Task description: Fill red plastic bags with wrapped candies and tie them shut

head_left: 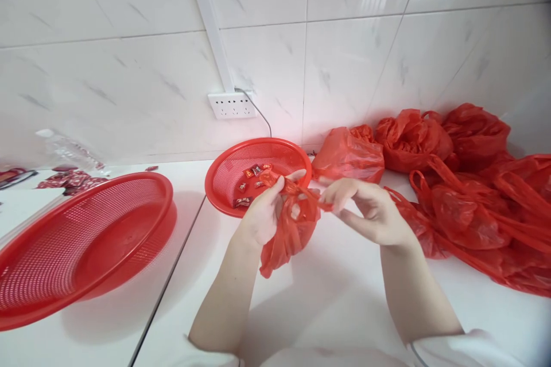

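Note:
A thin red plastic bag hangs over the white table in front of me, bunched at its top. My left hand grips the gathered neck of this bag, its thumb on top and some fingers behind the film. At the bag's right side, my right hand pinches a twisted handle end between thumb and fingertips. Just behind the left hand stands a red mesh basket with several small wrapped candies in it. What the held bag contains is hard to make out.
Several filled red bags are heaped along the right side and against the tiled wall. A larger red basket stands at the left. Behind it are a clear plastic bottle and more wrapped packets. A power strip is on the wall.

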Tool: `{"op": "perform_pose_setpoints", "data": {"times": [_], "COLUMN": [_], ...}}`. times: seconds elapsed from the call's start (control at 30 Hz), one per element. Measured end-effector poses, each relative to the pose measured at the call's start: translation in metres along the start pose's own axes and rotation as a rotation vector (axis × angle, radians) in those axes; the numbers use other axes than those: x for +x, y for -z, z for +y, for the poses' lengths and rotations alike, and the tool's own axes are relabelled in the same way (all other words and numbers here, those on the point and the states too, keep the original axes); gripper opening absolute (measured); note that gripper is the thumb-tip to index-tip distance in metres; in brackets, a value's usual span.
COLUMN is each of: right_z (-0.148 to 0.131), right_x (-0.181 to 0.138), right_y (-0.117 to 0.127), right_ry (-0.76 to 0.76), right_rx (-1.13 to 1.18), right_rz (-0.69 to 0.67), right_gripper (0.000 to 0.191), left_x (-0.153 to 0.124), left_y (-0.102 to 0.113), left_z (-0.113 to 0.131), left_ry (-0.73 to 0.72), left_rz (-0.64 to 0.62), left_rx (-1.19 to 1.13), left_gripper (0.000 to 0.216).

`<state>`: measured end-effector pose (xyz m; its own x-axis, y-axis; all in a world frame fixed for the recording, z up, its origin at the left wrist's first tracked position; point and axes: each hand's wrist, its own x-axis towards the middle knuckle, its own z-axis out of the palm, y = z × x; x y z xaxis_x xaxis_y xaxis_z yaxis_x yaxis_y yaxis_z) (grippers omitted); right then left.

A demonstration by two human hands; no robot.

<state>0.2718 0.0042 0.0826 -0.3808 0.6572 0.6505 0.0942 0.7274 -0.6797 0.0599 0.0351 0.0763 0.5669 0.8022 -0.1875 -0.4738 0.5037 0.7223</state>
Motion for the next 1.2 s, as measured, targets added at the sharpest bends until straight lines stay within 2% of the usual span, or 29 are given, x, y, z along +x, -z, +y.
{"op": "perform_pose_setpoints", "data": {"times": [0.1, 0.17, 0.23, 0.33, 0.4, 0.5, 0.6, 0.73, 0.83, 0.87, 0.93, 1.1, 1.2], "right_z": [-0.006, -0.006, -0.003, 0.006, 0.013, 0.022, 0.025, 0.022, 0.024, 0.026, 0.032, 0.044, 0.043], "right_x": [0.000, 0.001, 0.004, 0.008, 0.010, 0.011, 0.011, 0.011, 0.013, 0.014, 0.015, 0.014, 0.015], "right_y": [-0.002, -0.004, -0.009, -0.021, -0.029, -0.036, -0.035, -0.035, -0.038, -0.038, -0.039, -0.034, -0.033], "right_ry": [-0.033, -0.047, -0.055, -0.149, -0.239, -0.311, -0.372, -0.453, -0.455, -0.454, -0.461, -0.474, -0.436], "right_rx": [-0.079, -0.073, -0.020, 0.120, 0.264, 0.414, 0.452, 0.407, 0.455, 0.500, 0.559, 0.532, 0.532], "right_rz": [-0.234, -0.274, -0.176, 0.036, -0.010, -0.131, -0.104, -0.036, -0.004, 0.015, 0.096, 0.328, 0.375], "right_gripper": [0.018, 0.013, 0.009, 0.018, 0.027, 0.038, 0.043, 0.033, 0.024, 0.021, 0.016, 0.011, 0.010], "left_x": [-0.002, -0.007, -0.013, -0.020, -0.021, -0.021, -0.021, -0.017, -0.011, -0.009, -0.007, -0.008, -0.009], "left_y": [-0.001, -0.002, -0.004, -0.009, -0.010, -0.008, -0.002, 0.005, 0.008, 0.008, 0.007, 0.007, 0.007], "left_z": [0.002, 0.002, 0.001, -0.003, -0.005, -0.003, 0.002, 0.001, -0.005, -0.007, -0.008, -0.002, 0.001], "left_ry": [-0.018, -0.086, -0.195, -0.377, -0.490, -0.629, -0.752, -1.062, -1.263, -1.269, -1.182, -0.787, -0.694], "left_rz": [0.003, -0.004, -0.005, -0.018, -0.060, -0.129, -0.112, 0.055, 0.205, 0.223, 0.171, -0.140, -0.147], "left_rx": [0.040, 0.222, 0.543, 1.016, 1.180, 1.278, 1.372, 1.468, 1.411, 1.387, 1.352, 1.194, 1.134], "left_gripper": [0.029, 0.027, 0.027, 0.026, 0.024, 0.009, 0.022, 0.026, 0.021, 0.018, 0.014, 0.012, 0.016]}}
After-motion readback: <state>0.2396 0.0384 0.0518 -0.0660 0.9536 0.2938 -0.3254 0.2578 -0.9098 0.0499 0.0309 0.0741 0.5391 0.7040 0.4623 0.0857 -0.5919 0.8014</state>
